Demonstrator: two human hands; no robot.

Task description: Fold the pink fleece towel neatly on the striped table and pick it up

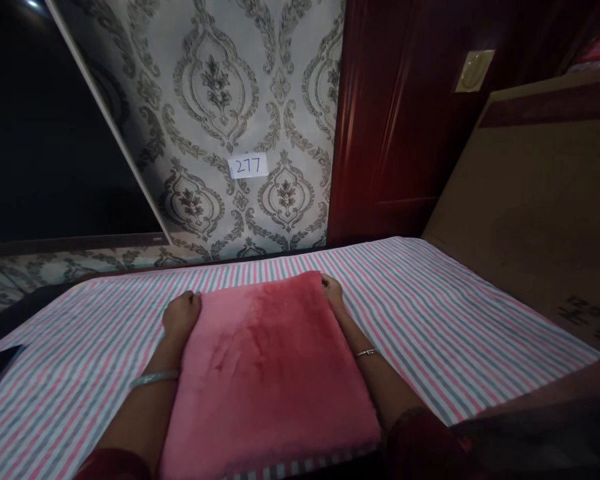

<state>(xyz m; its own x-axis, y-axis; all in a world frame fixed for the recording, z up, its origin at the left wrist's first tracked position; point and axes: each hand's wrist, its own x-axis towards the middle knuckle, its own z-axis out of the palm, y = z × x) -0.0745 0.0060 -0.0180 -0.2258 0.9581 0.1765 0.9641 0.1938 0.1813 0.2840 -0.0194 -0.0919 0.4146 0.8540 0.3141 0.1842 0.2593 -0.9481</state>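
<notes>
A pink plush cloth [275, 367], roughly square, lies flat on the striped sheet, with darker red smears across its pile where the nap is brushed another way. My left hand [183, 312] is closed at its far left corner, fingers curled in a pinch. At the far right corner, the thumb and fingers of my right hand [332, 291] grip the edge. Both forearms run along the cloth's sides. Whether it is one layer or folded, I cannot tell.
The striped sheet [405, 300] covers the table. Behind it stands a patterned wall with a paper label [249, 165] reading 277. A dark screen [55, 133] is at the left, a large cardboard box [540, 200] at the right, beside a dark red wood panel [395, 120].
</notes>
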